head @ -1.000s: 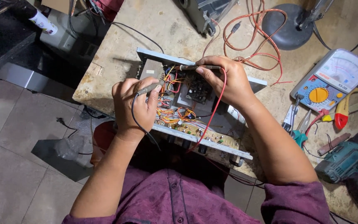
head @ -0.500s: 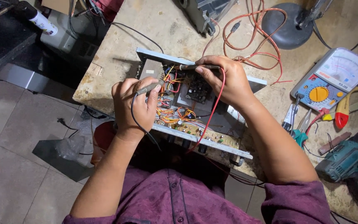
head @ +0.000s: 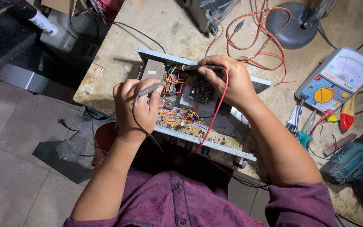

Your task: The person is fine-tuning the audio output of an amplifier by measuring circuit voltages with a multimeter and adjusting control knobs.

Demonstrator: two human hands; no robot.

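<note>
Centrally in the frame, an open grey metal amplifier chassis with exposed circuit boards and orange wiring (head: 198, 113) lies on a worn beige stone-topped workbench (head: 118, 63), its near edge overhanging the bench front. The left hand (head: 137, 107) is clenched around a slim black-leaded test probe (head: 150, 89), whose tip points into the wiring at the chassis's left-centre. The right hand (head: 227, 82) grips a slim red-leaded test probe (head: 198, 67) between thumb and fingers, holding it level above the upper part of the chassis; its red lead runs down across the boards toward the lower centre. At the right of the frame, well apart from the chassis, sits a grey and blue analogue multimeter with a yellow dial (head: 337, 80). Below it lie a yellow-and-red-handled tool (head: 348, 114) and a teal cordless drill (head: 349, 162). Loose red wire coils (head: 257, 38) lie at upper centre.
</note>
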